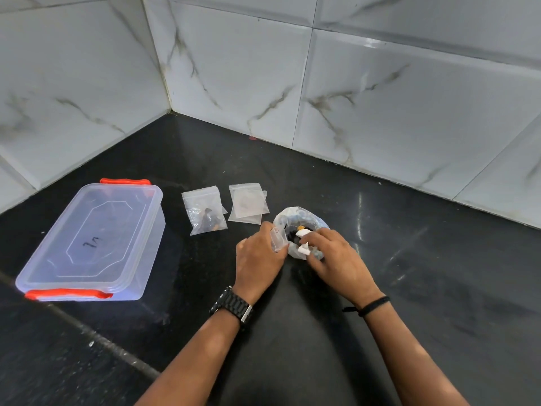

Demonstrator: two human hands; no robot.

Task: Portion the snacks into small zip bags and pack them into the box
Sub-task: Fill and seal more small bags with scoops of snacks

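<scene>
Head view: left hand [259, 253] pinches a small zip bag [278, 238] open beside the snack bag [301, 230], centre-near; right hand [330, 253] pinches white pieces (kind unclear); best keep that mouth wide, close; lidded box [93, 241] waits left.

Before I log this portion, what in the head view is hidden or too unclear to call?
- Snacks in the big bag: the right hand covers most of them.
- Small zip bag in the left hand: mostly hidden by fingers; contents unknown.
- Box: lid on, glare hides the inside.
- Empty bags: stacked, count unclear.
- Filled bag: pieces too small to identify.
</scene>
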